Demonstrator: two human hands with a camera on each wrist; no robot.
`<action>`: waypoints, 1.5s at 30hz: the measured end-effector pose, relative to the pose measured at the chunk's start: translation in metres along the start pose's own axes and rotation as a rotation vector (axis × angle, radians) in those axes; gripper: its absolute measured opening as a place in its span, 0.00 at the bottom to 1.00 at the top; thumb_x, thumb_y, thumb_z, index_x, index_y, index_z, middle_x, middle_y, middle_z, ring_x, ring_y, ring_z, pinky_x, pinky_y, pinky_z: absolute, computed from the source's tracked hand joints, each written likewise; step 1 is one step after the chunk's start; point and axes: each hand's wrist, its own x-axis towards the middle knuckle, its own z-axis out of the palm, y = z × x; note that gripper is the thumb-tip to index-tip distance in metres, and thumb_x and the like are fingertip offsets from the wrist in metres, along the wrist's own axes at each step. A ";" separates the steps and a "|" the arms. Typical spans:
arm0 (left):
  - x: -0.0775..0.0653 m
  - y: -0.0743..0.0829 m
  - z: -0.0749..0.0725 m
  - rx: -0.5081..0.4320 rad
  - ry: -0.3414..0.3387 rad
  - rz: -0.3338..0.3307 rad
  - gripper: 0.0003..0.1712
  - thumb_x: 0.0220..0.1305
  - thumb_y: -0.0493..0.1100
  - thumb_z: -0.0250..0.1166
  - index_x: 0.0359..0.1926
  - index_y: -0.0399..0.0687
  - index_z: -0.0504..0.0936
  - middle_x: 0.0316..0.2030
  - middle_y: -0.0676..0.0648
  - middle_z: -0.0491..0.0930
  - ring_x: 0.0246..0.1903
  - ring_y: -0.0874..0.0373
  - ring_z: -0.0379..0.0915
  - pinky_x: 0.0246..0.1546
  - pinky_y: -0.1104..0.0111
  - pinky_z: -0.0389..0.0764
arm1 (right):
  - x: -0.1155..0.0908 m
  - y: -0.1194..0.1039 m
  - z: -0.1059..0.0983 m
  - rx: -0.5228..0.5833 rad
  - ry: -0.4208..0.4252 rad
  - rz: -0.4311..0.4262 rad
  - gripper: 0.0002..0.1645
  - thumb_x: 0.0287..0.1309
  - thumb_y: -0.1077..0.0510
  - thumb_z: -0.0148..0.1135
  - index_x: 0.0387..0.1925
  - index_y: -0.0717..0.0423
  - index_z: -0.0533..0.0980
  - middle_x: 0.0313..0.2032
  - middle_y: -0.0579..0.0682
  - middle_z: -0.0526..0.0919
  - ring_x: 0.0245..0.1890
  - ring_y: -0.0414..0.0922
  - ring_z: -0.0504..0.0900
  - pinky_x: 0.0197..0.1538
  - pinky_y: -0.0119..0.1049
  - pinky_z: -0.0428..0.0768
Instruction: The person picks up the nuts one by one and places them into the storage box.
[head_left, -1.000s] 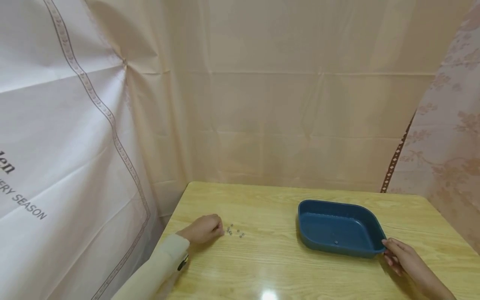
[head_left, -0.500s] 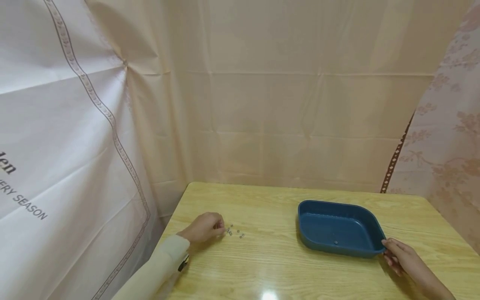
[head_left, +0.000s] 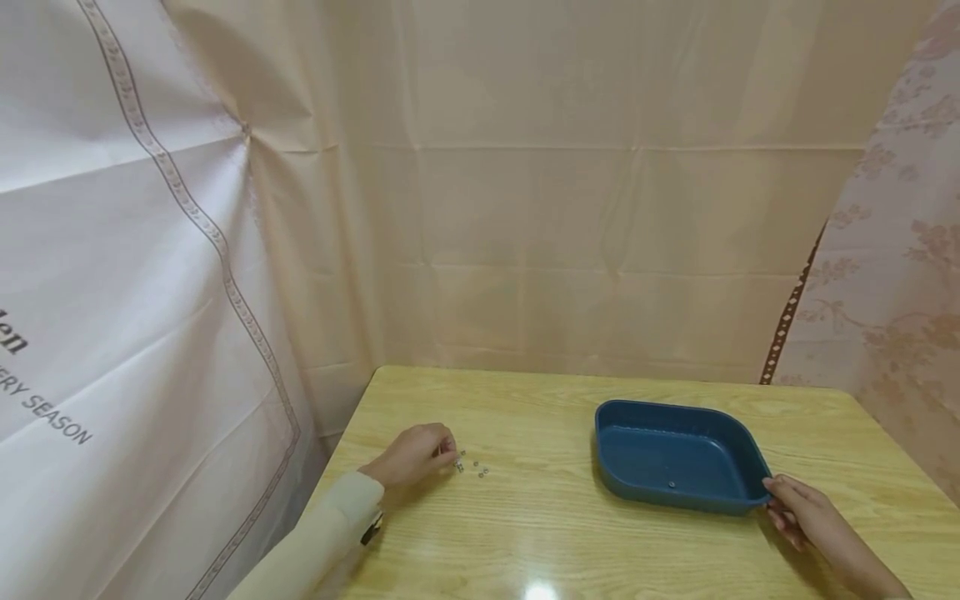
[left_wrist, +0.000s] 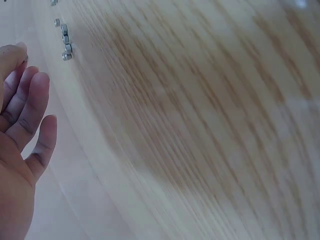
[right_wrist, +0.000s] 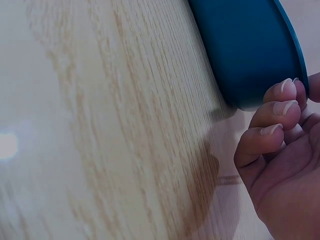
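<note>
Several small metal nuts (head_left: 461, 468) lie on the wooden table, left of centre; in the left wrist view the nuts (left_wrist: 66, 41) sit close together beyond the fingertips. My left hand (head_left: 416, 454) is just left of them, thumb and forefinger pinched together. Between those tips a small dark bit of what looks like a nut (left_wrist: 25, 59) shows, mostly hidden. On the right, my right hand (head_left: 806, 512) pinches the near right corner of a blue plastic tray (head_left: 667, 498). Inside the tray, near its front wall, rests a single nut (head_left: 672, 484).
A light wood-grain table (head_left: 540, 517) carries everything, with its back edge along a beige curtain (head_left: 525, 208). White printed cloth (head_left: 150, 333) hangs at the left, and flowered cloth (head_left: 900, 250) at the right.
My left hand has shifted slightly right, closer to and partly over the nuts. My right hand and the tray have stayed in place.
</note>
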 end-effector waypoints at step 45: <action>0.047 0.063 0.010 0.081 -0.011 0.255 0.08 0.74 0.49 0.64 0.39 0.52 0.81 0.32 0.59 0.78 0.25 0.72 0.67 0.29 0.79 0.72 | 0.000 0.002 -0.001 -0.008 -0.001 -0.012 0.29 0.83 0.44 0.38 0.35 0.63 0.68 0.25 0.46 0.70 0.19 0.40 0.68 0.23 0.42 0.70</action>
